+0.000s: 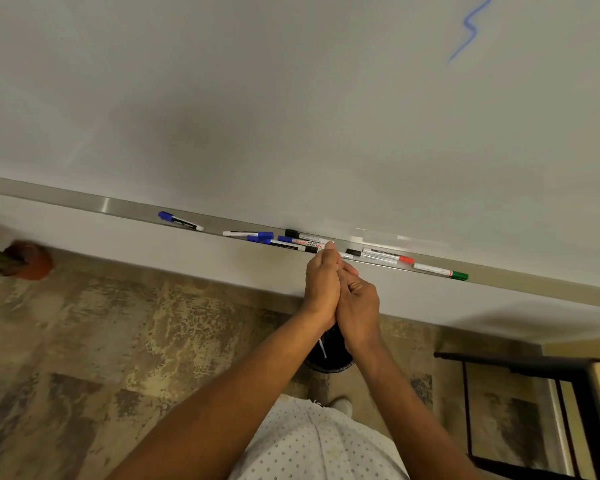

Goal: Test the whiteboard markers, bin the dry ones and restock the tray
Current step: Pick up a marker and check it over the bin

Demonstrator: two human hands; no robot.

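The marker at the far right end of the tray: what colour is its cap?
Green; the marker shows best in the head view, lying on the tray.

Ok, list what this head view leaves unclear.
- Whatever the left hand and right hand hold: the hands pressed together hide it.
- Bin contents: arms cover most of it.
- Marker behind the fingertips: mostly hidden.
- Plant pot: cut by the left edge.
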